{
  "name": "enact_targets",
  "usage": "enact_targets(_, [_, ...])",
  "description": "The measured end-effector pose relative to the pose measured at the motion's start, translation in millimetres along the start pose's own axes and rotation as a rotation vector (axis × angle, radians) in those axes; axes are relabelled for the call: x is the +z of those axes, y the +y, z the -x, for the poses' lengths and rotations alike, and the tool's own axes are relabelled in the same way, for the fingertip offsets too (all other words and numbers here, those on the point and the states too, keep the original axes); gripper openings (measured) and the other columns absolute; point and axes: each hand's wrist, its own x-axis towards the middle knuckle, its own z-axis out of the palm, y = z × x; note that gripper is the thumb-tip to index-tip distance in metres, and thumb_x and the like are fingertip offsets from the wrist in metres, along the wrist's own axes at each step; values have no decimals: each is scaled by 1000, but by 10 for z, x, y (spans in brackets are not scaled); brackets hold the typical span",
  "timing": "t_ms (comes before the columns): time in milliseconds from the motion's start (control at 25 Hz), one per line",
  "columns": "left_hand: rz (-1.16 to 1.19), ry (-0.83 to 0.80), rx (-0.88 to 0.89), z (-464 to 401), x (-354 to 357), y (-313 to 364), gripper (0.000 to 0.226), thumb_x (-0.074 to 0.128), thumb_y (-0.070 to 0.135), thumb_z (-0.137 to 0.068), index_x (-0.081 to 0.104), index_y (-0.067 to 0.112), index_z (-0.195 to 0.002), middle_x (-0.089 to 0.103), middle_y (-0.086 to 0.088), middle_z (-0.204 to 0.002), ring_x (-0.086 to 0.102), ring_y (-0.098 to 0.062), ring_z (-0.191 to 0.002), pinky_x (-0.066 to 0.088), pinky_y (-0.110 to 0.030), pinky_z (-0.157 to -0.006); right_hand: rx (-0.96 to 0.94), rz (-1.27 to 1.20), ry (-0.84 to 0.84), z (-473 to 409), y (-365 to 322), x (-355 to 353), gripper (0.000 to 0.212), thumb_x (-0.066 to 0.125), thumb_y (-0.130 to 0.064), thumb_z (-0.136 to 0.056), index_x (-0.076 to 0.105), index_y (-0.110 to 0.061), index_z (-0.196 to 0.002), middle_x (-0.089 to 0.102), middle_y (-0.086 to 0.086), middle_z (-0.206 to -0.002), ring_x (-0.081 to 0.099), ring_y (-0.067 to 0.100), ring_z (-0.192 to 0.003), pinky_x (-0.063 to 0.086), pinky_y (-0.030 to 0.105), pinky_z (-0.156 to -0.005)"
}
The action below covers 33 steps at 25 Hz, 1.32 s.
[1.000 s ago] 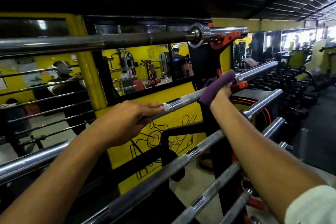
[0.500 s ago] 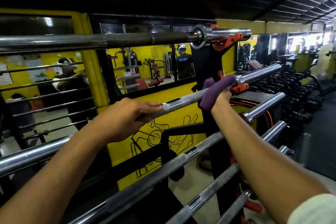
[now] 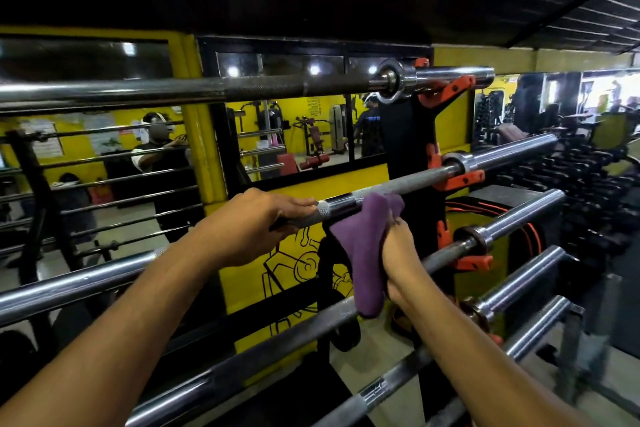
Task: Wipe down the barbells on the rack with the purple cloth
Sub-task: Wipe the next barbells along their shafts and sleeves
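My left hand [image 3: 256, 222] is curled over the second barbell [image 3: 391, 189] from the top of the rack [image 3: 412, 156], gripping its knurled shaft. Just to the right, my right hand [image 3: 398, 250] clutches the purple cloth [image 3: 363, 246], whose upper edge is draped over that same bar while the rest hangs down toward the barbell below [image 3: 519, 225].

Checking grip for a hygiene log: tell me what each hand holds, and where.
Left hand grips the second barbell mid-shaft; right hand holds the purple cloth by its right edge.
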Motion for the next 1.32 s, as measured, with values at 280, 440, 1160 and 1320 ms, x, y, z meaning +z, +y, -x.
enact_targets(280, [-60,93,-5,247,37,-80,51,66,18,-93,53,35,-139,44,25,-142,63,-13,-118,56,-35,-91,-795,979,-76,-152,-198,24,55,28,-58,-103,32,-25,-147,41,2,-150,34,10,-141,21,34,-121])
enact_targets(440, [-144,181,-157,347,181,23,50,60,23,-97,49,43,-141,34,34,-142,57,-13,-126,57,-41,-87,-895,1352,-198,-528,-294,280,60,20,-60,-97,62,-18,-101,67,4,-97,62,28,-98,41,42,-89])
enact_targets(1160, [-142,340,-303,359,248,175,39,66,24,-94,64,40,-129,56,30,-134,57,3,-122,54,-32,-97,-784,644,-474,-14,442,-400,42,35,-57,-104,64,-29,-114,67,-16,-110,59,4,-102,43,17,-90])
enact_targets(1320, [-71,345,-345,325,234,260,44,73,14,-89,66,33,-128,58,26,-134,55,5,-124,51,-32,-102,100,49,-236,-304,689,-432,42,48,-50,-102,63,-16,-83,69,-9,-65,64,12,-70,46,19,-56])
